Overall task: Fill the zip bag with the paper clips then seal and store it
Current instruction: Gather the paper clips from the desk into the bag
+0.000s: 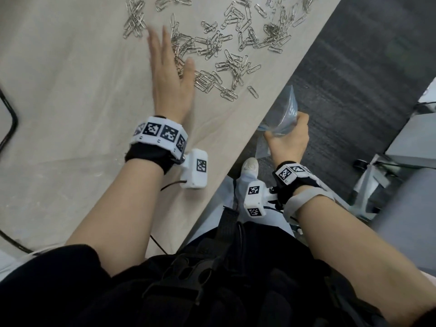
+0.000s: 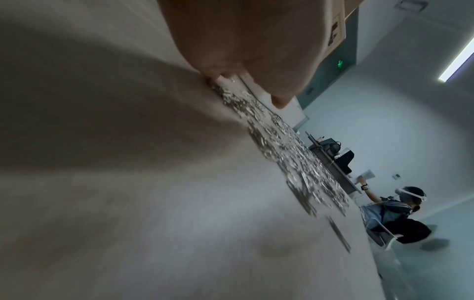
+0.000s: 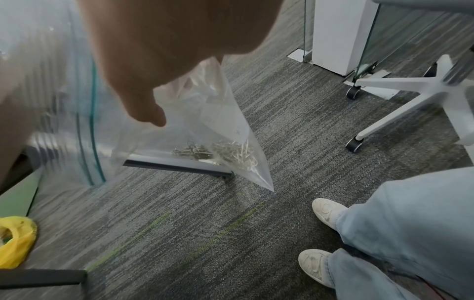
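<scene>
My right hand (image 1: pixel 289 140) gripped the zip bag (image 3: pixel 205 130) just below the table (image 1: pixel 70 90) edge at 4 o'clock, a few clips inside. My left hand (image 1: pixel 169 76), fingers straight, lay flat among the paper clips (image 1: pixel 226 53) at 12 o'clock. I judged sweeping towards the edge best; carpet beyond would catch strays.

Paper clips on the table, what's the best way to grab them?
A judgement: sweep, don't pinch. The clips lie flat and tangled, so lay the open left hand behind the pile and drag it toward the table edge, where the right hand holds the bag.
</scene>
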{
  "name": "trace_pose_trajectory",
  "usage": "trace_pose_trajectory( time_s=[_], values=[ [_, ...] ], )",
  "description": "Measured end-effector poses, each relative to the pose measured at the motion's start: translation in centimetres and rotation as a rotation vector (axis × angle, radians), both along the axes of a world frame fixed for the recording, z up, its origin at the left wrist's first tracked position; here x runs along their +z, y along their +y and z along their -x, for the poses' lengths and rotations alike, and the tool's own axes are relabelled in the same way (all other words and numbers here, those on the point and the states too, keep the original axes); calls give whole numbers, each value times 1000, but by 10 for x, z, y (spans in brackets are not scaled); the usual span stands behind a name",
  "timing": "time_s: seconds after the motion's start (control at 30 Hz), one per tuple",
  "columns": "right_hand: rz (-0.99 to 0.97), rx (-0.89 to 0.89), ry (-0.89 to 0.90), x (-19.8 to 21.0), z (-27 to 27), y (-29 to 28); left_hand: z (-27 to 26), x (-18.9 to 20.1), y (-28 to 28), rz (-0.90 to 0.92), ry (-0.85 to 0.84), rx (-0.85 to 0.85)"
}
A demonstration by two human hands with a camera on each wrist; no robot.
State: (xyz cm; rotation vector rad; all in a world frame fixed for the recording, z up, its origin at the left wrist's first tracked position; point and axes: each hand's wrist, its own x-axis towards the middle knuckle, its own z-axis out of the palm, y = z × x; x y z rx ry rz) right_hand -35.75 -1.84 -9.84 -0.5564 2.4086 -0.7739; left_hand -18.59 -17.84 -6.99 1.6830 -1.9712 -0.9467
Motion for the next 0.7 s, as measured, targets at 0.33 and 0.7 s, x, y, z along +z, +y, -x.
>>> trace_pose_trajectory(
  time_s=[0.33, 0.7],
  values=[
    [6, -22, 0, -9, 3, -6, -14, -2, -79, -6, -318, 173],
    [-10, -3, -10, -12, 7, -9, 13, -4, -47, -60, -273, -84]
  ],
)
